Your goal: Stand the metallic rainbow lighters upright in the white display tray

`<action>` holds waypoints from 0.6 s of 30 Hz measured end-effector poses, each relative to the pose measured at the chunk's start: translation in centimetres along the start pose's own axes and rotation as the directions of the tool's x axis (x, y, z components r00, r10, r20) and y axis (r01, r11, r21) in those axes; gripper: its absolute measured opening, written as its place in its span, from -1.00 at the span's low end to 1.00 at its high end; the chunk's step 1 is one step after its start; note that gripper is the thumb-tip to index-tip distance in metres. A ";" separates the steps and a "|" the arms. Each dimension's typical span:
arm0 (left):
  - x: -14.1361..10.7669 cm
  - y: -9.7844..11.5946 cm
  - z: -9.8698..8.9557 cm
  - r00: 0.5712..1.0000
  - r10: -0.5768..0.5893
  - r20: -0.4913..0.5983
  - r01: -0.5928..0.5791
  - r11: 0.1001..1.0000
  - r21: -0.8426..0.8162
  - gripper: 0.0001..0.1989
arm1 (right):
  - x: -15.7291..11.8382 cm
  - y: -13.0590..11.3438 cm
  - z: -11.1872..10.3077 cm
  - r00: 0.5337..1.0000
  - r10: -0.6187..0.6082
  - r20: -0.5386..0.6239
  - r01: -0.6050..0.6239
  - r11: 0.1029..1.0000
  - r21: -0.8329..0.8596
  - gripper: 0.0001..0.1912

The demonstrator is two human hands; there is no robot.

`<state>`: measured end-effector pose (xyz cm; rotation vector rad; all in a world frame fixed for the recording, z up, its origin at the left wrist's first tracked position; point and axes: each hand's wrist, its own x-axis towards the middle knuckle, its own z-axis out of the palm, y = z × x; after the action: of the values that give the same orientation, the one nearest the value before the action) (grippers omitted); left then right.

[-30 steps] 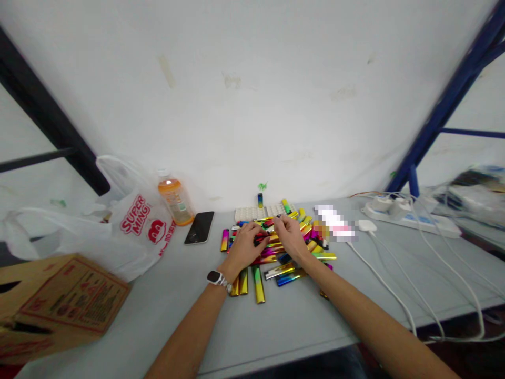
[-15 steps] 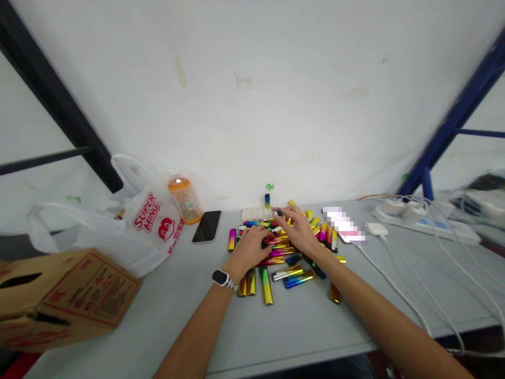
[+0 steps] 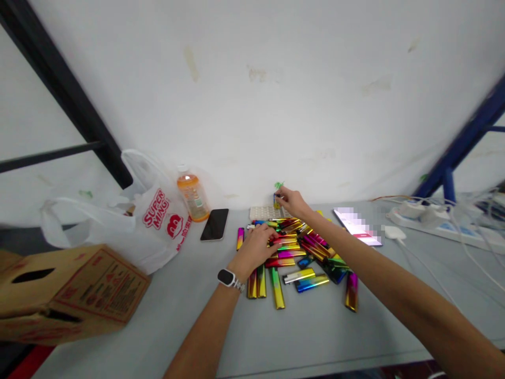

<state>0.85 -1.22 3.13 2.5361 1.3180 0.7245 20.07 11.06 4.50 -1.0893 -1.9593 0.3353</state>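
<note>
Shiny metallic lighters (image 3: 290, 254) in yellow, pink, red, green and blue lie heaped on the grey table. My left hand (image 3: 258, 245) rests on the left part of the heap, thumb and fingers apart, touching lighters. At the back, against the wall, a pale tray with a grid of small holes (image 3: 260, 212) lies behind the heap. Over this tray my right hand (image 3: 292, 201) is closed in a pinch on an upright blue and yellow lighter (image 3: 276, 200). Its lower end meets the tray; the fingers partly hide it.
Left of the heap lie a black phone (image 3: 215, 225), an orange drink bottle (image 3: 193, 196), a white plastic bag (image 3: 134, 231) and a cardboard box (image 3: 94, 295). On the right are a lit phone (image 3: 351, 223), a white charger (image 3: 394, 232), cables and a power strip (image 3: 434, 223).
My right hand has moved from above the heap back and left to the upright lighter at the tray. My left hand stays on the heap. The camera view has shifted slightly.
</note>
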 end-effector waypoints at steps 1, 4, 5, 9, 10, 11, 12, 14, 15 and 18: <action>0.0 0.0 0.0 1.000 -0.012 -0.006 0.012 1.000 0.017 -0.84 | 0.0 0.1 0.2 1.000 -0.004 -0.001 0.004 1.000 -0.001 -0.85; -0.1 -0.1 0.0 0.999 -0.039 -0.022 0.040 0.998 0.047 -0.81 | 0.0 0.4 0.5 1.000 -0.003 -0.004 0.003 1.000 0.007 -0.84; -0.1 -0.2 0.1 0.999 -0.045 -0.027 0.046 0.998 0.048 -0.80 | 0.1 0.5 0.6 1.000 0.004 0.005 -0.004 1.000 0.014 -0.83; -0.1 -0.4 0.3 0.998 -0.055 -0.020 0.056 0.998 0.035 -0.76 | 0.0 0.6 0.6 1.000 -0.012 -0.004 0.012 0.997 -0.082 -0.80; -0.1 -0.4 0.3 0.998 -0.058 -0.016 0.058 0.998 0.035 -0.76 | 0.0 0.5 0.5 0.999 -0.029 -0.020 0.026 0.988 -0.150 -0.78; -0.1 -0.5 0.3 0.998 -0.061 -0.019 0.062 0.998 0.032 -0.76 | -0.1 0.3 0.4 0.999 -0.045 -0.030 0.037 0.973 -0.228 -0.76; 0.0 -0.5 0.2 0.997 -0.065 -0.029 0.066 0.998 0.025 -0.76 | -0.3 0.2 0.2 0.998 -0.054 -0.032 0.042 0.951 -0.305 -0.73; 0.1 -0.5 0.1 0.995 -0.074 -0.061 0.073 0.997 -0.013 -0.77 | -0.6 -0.3 -0.2 0.998 -0.060 -0.008 0.051 0.899 -0.435 -0.66; 0.2 -0.5 0.0 0.993 -0.082 -0.081 0.078 0.996 -0.044 -0.78 | -0.8 -0.5 -0.4 0.998 -0.059 0.012 0.057 0.874 -0.483 -0.64; 0.4 -0.2 -0.3 0.983 -0.119 -0.137 0.094 0.979 -0.179 -0.82 | -1.4 -1.2 -0.9 0.995 -0.045 0.092 0.089 0.822 -0.563 -0.57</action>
<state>0.77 -0.74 3.44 2.2959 1.3597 0.9737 20.48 9.09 4.95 -1.3836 -2.2252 -0.2798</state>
